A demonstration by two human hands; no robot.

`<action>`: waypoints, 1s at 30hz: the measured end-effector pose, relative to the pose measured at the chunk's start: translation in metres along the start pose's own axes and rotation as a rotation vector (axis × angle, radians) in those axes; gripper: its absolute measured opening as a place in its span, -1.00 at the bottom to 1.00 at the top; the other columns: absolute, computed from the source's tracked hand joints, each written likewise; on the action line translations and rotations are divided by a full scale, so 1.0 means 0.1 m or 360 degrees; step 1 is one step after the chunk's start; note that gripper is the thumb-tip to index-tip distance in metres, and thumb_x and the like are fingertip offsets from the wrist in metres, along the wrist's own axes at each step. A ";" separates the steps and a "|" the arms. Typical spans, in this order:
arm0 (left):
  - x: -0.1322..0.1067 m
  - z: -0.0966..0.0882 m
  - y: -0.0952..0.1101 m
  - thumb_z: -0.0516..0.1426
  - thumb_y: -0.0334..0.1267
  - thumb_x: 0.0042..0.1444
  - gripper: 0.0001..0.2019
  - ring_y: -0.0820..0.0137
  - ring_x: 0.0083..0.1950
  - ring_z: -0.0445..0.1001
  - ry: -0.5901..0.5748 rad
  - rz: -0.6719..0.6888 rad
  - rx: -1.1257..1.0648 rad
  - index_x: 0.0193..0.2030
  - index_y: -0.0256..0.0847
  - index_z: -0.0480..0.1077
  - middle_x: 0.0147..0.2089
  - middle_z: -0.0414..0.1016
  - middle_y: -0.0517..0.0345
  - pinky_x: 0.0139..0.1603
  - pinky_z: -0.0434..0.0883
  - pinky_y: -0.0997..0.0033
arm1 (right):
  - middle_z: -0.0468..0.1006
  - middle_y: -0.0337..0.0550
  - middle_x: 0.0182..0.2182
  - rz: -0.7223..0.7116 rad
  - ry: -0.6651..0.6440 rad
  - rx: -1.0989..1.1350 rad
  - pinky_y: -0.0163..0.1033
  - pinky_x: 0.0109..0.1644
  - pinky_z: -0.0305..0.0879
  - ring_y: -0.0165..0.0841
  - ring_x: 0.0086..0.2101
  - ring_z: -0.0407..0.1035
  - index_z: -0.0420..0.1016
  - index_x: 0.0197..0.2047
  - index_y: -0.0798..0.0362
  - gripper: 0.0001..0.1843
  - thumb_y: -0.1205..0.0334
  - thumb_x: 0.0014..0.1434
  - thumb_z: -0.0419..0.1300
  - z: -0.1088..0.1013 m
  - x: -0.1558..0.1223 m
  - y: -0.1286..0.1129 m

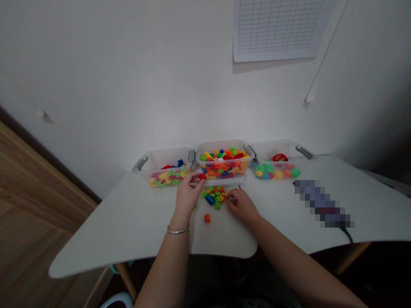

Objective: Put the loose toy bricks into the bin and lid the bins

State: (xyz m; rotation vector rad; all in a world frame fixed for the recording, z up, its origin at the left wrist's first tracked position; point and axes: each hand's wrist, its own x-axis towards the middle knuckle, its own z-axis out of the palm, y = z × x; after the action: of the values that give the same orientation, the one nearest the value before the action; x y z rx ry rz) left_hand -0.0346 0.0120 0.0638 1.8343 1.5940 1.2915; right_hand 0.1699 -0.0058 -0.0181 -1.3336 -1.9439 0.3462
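Observation:
Between the thumb and fingers of my left hand [189,192] is a red toy brick [202,176], held just above the table in front of the middle bin. My right hand [240,203] is at the right edge of a small pile of building bricks [214,194], green, orange, yellow and blue. Its fingers are curled together at a yellow-orange brick [224,198]; whether they grip it I cannot tell. A single orange brick [207,218] lies nearer to me, apart from the pile.
Along the wall stand a left bin [144,171] of toy pieces, a middle bin [205,147] full of bricks and a right bin [263,149] with round colourful pieces. A lid [233,181] lies before the middle bin. A blurred-out object [321,203] with a cable lies right on the white table [128,222].

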 end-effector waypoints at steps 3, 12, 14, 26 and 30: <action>0.17 0.02 0.16 0.14 -0.20 0.07 -0.72 0.38 -0.12 0.50 0.0054 0.0047 -0.0163 -0.07 -0.21 0.40 -0.12 0.52 0.07 -0.08 0.46 0.39 | 0.47 -0.14 -0.31 0.0023 -0.0012 0.0002 -0.12 -0.06 0.28 -0.27 -0.21 0.32 0.38 -0.35 0.02 -0.92 0.39 0.09 0.13 -0.01 0.00 -0.01; 0.52 0.16 0.55 0.04 -0.21 0.22 -0.70 0.29 0.03 0.42 0.0036 0.0620 0.0658 0.08 -0.17 0.34 0.01 0.48 0.04 0.11 0.29 0.31 | 0.47 -0.13 -0.33 -0.0016 -0.0026 -0.0042 -0.12 -0.06 0.26 -0.27 -0.22 0.31 0.39 -0.34 0.04 -0.93 0.39 0.09 0.13 -0.03 0.00 -0.01; 0.57 0.22 0.59 0.03 -0.20 0.24 -0.74 0.26 0.02 0.42 0.0015 0.0613 0.0804 0.02 -0.16 0.37 -0.03 0.49 0.04 0.08 0.29 0.30 | 0.47 -0.13 -0.32 -0.0029 -0.0020 -0.0037 -0.13 -0.06 0.26 -0.27 -0.22 0.30 0.39 -0.34 0.04 -0.93 0.38 0.10 0.13 -0.03 0.00 -0.01; 0.78 0.38 0.52 0.09 -0.27 0.18 -0.54 0.24 0.08 0.39 -0.0123 0.0443 0.0777 0.24 -0.23 0.23 0.06 0.47 -0.02 0.14 0.27 0.29 | 0.49 -0.14 -0.32 -0.0021 -0.0005 -0.0014 -0.13 -0.04 0.26 -0.27 -0.21 0.31 0.40 -0.34 0.03 -0.94 0.37 0.11 0.13 -0.02 -0.01 0.02; 0.74 0.24 0.49 0.09 -0.33 0.16 -0.62 0.26 0.14 0.32 -0.0037 0.0564 0.0726 0.14 -0.19 0.34 0.07 0.45 0.04 0.22 0.21 0.28 | 0.48 -0.14 -0.33 0.0008 -0.0014 -0.0005 -0.12 -0.06 0.27 -0.27 -0.22 0.31 0.40 -0.34 0.02 -0.93 0.37 0.10 0.13 -0.03 0.00 0.00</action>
State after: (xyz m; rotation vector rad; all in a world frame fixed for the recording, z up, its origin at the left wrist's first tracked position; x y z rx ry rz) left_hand 0.0078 0.0730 0.1180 2.4908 1.7096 1.0925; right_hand 0.1725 -0.0064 -0.0161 -1.3415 -1.9496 0.3523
